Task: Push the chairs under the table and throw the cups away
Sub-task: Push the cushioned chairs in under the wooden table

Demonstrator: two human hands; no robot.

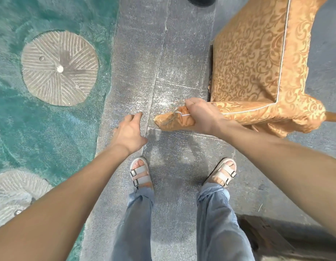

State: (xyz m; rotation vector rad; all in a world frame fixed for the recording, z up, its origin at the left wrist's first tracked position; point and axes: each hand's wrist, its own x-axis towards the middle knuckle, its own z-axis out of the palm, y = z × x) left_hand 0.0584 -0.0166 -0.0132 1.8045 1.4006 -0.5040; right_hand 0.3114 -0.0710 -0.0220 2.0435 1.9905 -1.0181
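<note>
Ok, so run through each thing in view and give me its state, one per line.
chair: fabric-covered, held at its near edge.
right hand: fingers curled round the chair's covered edge.
left hand: open, holding nothing, apart from the chair.

One wide-angle head camera is looking almost straight down, sitting close above the fingers (135, 117), with floor (172, 53) stretching beyond them.

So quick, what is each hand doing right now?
Left hand: open, holding nothing.
Right hand: gripping the cloth-covered near edge of the chair.
</note>
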